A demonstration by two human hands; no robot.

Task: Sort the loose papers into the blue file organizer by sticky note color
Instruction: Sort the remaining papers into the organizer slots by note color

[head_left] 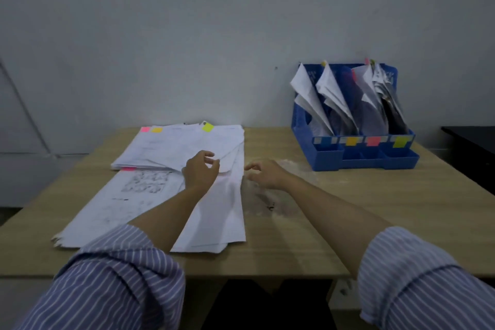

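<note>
The pale wooden tabletop point(308, 236) carries everything; the blue plastic file organizer point(359, 154) sits far right against the wall, colour tabs facing out so slots are easy to match, I guess; the loose white papers point(171, 147) with sticky notes lie spread on the left, within reach; left hand point(201, 171) pinches a curled sheet corner to peel it off; right hand point(263, 173) hovers just beside, fingers loose, holding nothing.
</note>
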